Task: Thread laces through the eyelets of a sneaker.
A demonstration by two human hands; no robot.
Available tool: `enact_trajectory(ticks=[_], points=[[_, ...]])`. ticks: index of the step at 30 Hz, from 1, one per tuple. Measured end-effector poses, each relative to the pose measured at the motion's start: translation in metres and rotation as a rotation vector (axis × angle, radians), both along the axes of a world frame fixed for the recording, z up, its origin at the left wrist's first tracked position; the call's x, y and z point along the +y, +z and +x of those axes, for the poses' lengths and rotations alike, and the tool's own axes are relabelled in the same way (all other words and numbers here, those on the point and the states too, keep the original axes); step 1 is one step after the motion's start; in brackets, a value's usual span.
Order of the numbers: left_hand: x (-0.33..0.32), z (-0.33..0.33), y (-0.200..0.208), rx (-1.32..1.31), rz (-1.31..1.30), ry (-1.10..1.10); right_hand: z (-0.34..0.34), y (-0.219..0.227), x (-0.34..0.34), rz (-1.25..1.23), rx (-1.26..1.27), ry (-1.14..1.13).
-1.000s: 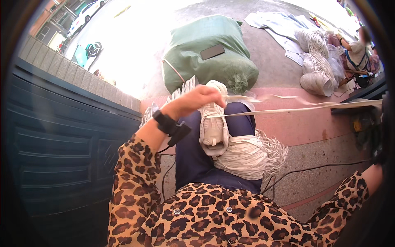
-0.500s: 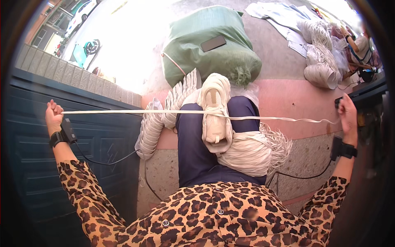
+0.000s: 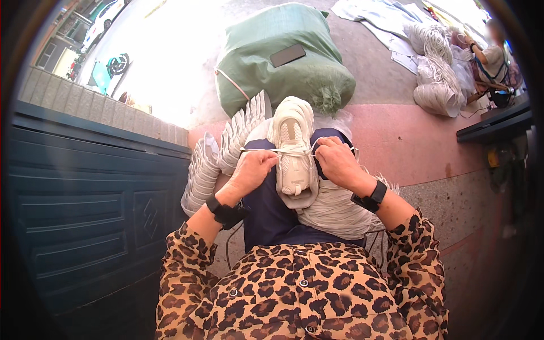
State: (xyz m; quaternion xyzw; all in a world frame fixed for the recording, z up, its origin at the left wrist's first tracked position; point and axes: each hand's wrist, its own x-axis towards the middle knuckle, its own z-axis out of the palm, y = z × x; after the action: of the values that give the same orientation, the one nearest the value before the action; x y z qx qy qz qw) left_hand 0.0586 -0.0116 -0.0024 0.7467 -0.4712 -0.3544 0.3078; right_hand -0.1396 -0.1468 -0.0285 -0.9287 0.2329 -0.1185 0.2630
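We take the cream-white sneaker on our lap as the landmark. Largest, just beyond its toe, sits a bulging green sack with a dark flat rectangular object lying on top of it. To the left of the sneaker runs a dark blue panelled door. Beside the sneaker's left side a row of white shoe pieces fans out in a stack, and under its heel and to its right lies a thick bundle of white laces. The sneaker itself rests sole-down on our dark blue trouser leg, toe pointing away from us. Our left hand is at its left side, fingers pinched on the white shoelace that crosses the upper; our right hand is at its right side, fingers closed on the other end of that lace. Each wrist wears a black band.
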Motion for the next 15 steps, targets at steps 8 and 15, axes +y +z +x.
enact_trajectory(ticks=[8,15], points=[[0.008,-0.001,-0.014,-0.361,-0.171,0.004,0.016,0.003,0.012,-0.446,0.197,0.172],[0.002,-0.009,-0.008,-0.620,-0.180,-0.072,0.018,0.008,0.013,-0.586,0.267,0.236]])
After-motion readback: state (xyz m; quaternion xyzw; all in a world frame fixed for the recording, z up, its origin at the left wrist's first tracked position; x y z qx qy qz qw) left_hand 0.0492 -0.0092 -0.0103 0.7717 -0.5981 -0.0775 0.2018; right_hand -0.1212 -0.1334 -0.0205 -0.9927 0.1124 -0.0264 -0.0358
